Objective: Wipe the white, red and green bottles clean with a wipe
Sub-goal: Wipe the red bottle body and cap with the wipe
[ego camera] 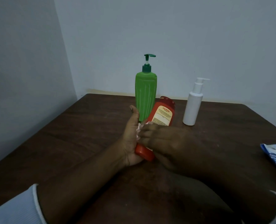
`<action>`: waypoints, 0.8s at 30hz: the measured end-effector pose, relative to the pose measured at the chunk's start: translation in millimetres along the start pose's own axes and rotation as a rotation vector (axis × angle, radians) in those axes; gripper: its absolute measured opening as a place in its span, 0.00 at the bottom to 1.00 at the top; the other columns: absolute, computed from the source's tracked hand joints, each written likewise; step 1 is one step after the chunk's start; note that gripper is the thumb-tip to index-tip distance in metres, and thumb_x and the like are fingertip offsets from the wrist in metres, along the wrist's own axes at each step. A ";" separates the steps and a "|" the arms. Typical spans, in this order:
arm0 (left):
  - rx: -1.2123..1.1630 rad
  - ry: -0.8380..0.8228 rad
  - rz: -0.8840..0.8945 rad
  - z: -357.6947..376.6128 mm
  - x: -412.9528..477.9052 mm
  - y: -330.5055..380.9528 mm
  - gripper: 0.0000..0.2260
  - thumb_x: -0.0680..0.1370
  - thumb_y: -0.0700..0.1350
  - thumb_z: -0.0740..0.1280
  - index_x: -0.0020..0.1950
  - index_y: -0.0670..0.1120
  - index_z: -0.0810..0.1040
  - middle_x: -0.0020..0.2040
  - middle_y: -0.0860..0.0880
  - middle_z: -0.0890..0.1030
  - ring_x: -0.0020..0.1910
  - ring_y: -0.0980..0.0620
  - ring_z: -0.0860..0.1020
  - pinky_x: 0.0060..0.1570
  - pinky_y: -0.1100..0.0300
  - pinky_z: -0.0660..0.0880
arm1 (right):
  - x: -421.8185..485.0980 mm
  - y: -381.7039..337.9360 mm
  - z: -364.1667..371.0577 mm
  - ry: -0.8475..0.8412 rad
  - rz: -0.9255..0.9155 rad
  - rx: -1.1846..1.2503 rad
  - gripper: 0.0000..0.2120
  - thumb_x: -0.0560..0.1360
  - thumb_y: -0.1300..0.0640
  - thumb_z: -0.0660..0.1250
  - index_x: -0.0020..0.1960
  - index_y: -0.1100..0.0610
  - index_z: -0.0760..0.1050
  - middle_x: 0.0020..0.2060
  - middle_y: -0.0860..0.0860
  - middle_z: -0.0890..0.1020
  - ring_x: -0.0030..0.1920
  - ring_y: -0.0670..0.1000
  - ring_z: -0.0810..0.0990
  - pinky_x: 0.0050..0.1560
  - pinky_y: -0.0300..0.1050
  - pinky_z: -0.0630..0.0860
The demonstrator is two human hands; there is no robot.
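Note:
My left hand holds the red bottle from below, tilted over the table, its red cap toward me and its label facing up. My right hand lies across the middle of the red bottle and presses a white wipe against it; only a small edge of the wipe shows past the fingertips. Behind them the green pump bottle stands upright. To the right the white pump bottle stands upright and apart from the others.
The dark wooden table stands in a room corner, with pale walls close behind and to the left. A blue and white wipe packet lies at the right edge of the table.

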State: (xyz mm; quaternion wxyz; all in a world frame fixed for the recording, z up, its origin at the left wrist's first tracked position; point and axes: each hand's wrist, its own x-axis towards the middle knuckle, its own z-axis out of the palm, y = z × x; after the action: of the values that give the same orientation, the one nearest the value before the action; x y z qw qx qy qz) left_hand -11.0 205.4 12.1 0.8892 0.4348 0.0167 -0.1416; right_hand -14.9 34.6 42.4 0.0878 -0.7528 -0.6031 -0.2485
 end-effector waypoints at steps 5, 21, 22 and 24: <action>0.241 -0.081 0.004 -0.4 -4.3 0.8 0.39 0.74 0.78 0.48 0.57 0.52 0.86 0.50 0.42 0.86 0.40 0.45 0.85 0.34 0.52 0.82 | 2.8 29.5 -6.8 0.075 0.244 -0.098 0.25 0.71 0.68 0.74 0.67 0.64 0.76 0.66 0.61 0.78 0.69 0.63 0.75 0.65 0.65 0.74; 0.015 -0.187 0.059 5.5 -2.0 -1.4 0.27 0.82 0.64 0.57 0.54 0.48 0.89 0.50 0.41 0.87 0.36 0.48 0.85 0.29 0.57 0.82 | -12.9 41.4 -11.2 0.250 0.323 0.034 0.22 0.73 0.75 0.67 0.66 0.64 0.77 0.67 0.58 0.77 0.72 0.57 0.72 0.71 0.56 0.71; -0.009 -0.167 0.066 6.7 -2.9 0.9 0.27 0.81 0.64 0.57 0.53 0.47 0.89 0.49 0.41 0.87 0.35 0.48 0.85 0.29 0.58 0.82 | -13.2 40.8 -12.6 0.257 0.311 0.046 0.22 0.74 0.74 0.67 0.66 0.63 0.77 0.68 0.58 0.77 0.72 0.56 0.72 0.71 0.56 0.71; -0.048 -0.148 0.078 5.1 0.9 2.2 0.27 0.81 0.62 0.59 0.49 0.44 0.89 0.46 0.40 0.86 0.33 0.47 0.85 0.27 0.59 0.81 | -12.3 36.8 -10.5 0.261 0.289 0.043 0.22 0.74 0.73 0.67 0.67 0.62 0.77 0.68 0.57 0.77 0.72 0.56 0.72 0.71 0.58 0.71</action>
State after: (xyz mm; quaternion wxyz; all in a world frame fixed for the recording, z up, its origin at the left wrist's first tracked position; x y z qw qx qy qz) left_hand -10.0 202.5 16.8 0.9031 0.4018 -0.0624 -0.1381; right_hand 15.5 9.9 51.7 0.2161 -0.7910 -0.4773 -0.3159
